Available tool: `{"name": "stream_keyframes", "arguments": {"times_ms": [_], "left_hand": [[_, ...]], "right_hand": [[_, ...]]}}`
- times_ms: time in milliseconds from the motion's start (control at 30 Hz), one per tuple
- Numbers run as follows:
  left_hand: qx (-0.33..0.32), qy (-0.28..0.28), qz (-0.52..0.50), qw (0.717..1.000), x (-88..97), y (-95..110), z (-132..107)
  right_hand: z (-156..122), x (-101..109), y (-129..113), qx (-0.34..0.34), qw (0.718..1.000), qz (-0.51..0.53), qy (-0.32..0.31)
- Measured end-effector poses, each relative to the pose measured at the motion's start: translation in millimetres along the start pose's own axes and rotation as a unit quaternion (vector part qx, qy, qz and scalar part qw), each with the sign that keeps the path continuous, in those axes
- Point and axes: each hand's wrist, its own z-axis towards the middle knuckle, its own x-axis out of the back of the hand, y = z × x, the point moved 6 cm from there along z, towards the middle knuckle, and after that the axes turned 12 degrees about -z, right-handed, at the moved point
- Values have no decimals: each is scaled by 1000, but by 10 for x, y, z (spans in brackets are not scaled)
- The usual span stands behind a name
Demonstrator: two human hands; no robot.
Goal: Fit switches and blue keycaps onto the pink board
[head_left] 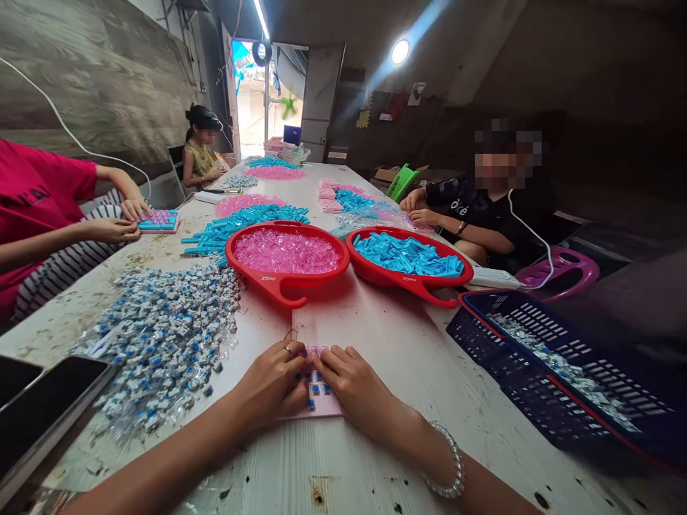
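On the table in front of me lies a pink board (326,408) with small blue-and-white switches (315,390) set in it. Pink translucent caps (316,351) show at its far edge, between my fingertips. My left hand (271,379) covers the board's left side, fingers bent and closed, a ring on one finger. From the right, my right hand (358,383) rests over the other side, its fingertips pressed together close to the left ones. Whatever small piece the fingers may hold is hidden. Left of my hands spreads a heap of loose blue-and-white switches (166,332).
Beyond my hands stand a red basin (284,287) of pink caps and another red basin (416,285) of blue strips. A dark blue basket (515,372) is at right, a phone (54,400) at left. Co-workers sit along both sides; one holds a blue-and-pink board (159,222).
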Motion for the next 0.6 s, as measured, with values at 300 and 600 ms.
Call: {"name": "stream_keyframes", "arguments": {"times_ms": [300, 600], "left_hand": [[30, 1, -15, 999, -19, -25, -22], [-3, 25, 33, 999, -32, 0, -27]], "right_hand": [[-10, -59, -75, 35, 999, -42, -3], [3, -45, -171, 59, 995, -76, -10]]}}
